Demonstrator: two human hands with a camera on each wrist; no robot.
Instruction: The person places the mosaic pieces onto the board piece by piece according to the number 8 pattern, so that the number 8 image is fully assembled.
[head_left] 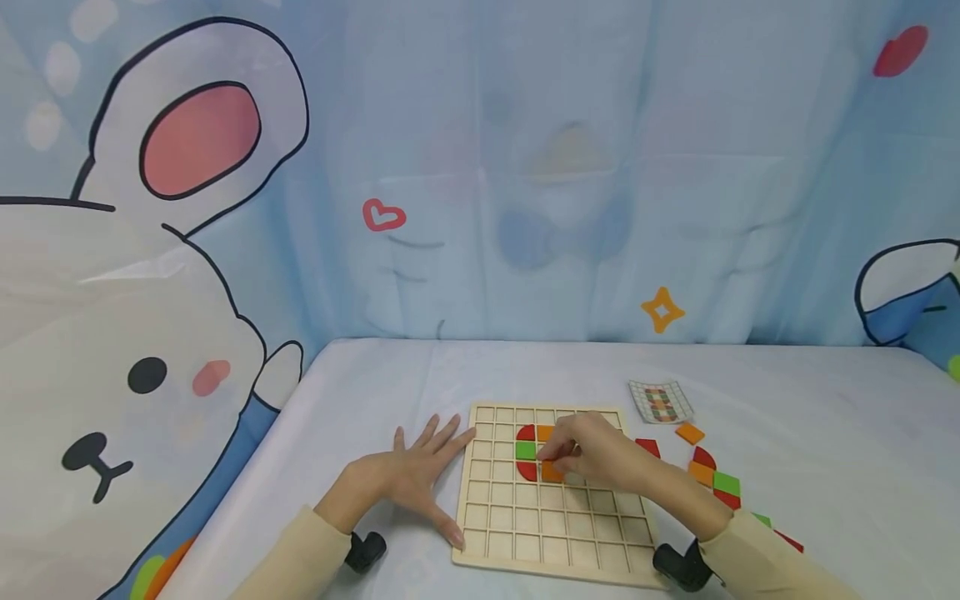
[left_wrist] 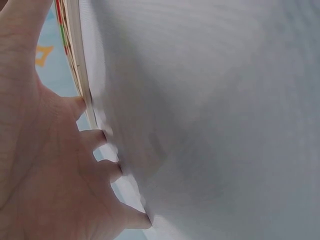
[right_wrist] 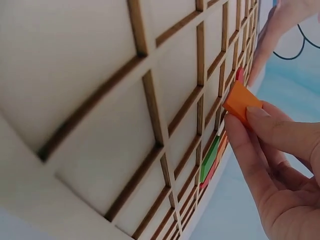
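Observation:
A pale wooden grid board (head_left: 510,533) lies on the white table. My right hand (head_left: 596,450) is over its middle and pinches an orange square tile (right_wrist: 242,102) between thumb and fingers, the tile tilted against the grid in the right wrist view. Around those fingertips on the board are a red rounded tile (head_left: 527,432), a green square tile (head_left: 525,451), a second red rounded tile (head_left: 527,472) and an orange tile (head_left: 545,432). Other cells are hidden behind the hand. With fingers spread, my left hand (head_left: 416,479) rests on the table and touches the board's left edge.
Right of the board lie several loose tiles, among them an orange one (head_left: 690,433), a green one (head_left: 727,483) and a red one (head_left: 648,447). A small pattern card (head_left: 661,402) is behind them. A printed blue curtain (head_left: 465,275) hangs beyond the table.

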